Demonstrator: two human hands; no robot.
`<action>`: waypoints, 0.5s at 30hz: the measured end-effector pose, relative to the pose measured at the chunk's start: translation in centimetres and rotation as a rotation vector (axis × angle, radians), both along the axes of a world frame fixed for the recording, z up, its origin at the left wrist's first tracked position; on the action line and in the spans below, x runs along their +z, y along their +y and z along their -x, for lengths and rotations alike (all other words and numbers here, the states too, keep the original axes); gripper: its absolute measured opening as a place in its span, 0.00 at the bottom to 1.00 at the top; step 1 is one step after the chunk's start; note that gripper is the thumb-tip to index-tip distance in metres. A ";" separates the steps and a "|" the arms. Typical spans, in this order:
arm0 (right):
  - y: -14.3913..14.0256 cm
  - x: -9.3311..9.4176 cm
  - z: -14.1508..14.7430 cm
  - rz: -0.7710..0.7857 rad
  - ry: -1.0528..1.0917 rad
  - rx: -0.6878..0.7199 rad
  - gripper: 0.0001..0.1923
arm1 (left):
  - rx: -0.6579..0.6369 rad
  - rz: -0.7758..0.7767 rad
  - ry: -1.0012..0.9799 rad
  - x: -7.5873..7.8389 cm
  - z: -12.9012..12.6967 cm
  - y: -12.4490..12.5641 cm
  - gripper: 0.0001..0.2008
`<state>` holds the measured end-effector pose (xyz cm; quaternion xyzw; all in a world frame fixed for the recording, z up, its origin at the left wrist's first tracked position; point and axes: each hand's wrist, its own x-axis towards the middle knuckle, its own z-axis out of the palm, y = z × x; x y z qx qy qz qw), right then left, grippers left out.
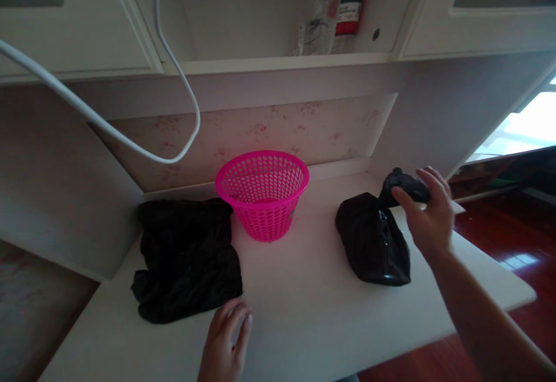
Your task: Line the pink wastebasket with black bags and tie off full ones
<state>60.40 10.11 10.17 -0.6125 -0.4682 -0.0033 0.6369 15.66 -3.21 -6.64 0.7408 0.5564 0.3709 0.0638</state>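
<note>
A knotted black bag (372, 238) lies near the counter's (304, 289) right edge, its twisted neck pinched in the right hand's (428, 211) grip. The thin film looks soft, slick and easily torn, the load apparently light; the bunched neck seems the surest place to hold. The left hand (226, 341) rests flat near the front edge, fingers spread, holding nothing, just beside a flat, crumpled black bag (186, 257) by the left edge. A pink basket (263, 194) stands between the bags toward the back edge.
</note>
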 end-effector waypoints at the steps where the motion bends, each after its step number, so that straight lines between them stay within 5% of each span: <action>1: -1.1 0.3 1.0 -0.107 -0.138 -0.043 0.30 | 0.046 -0.047 0.046 -0.3 0.6 0.9 0.15; 5: -4.5 0.1 6.6 -0.262 -0.312 -0.072 0.19 | 0.130 -0.033 0.313 -2.3 2.3 4.0 0.21; 7: -4.9 -0.5 9.6 -0.111 -0.281 0.119 0.16 | 0.151 0.043 0.417 -3.4 2.5 4.5 0.22; 11: -3.6 -1.0 14.7 0.361 -0.251 0.716 0.30 | 0.175 0.053 0.500 -4.7 1.8 3.2 0.18; 15: -0.4 -0.4 17.9 0.438 -0.319 0.821 0.38 | 0.187 -0.090 0.590 -5.5 1.5 0.7 0.16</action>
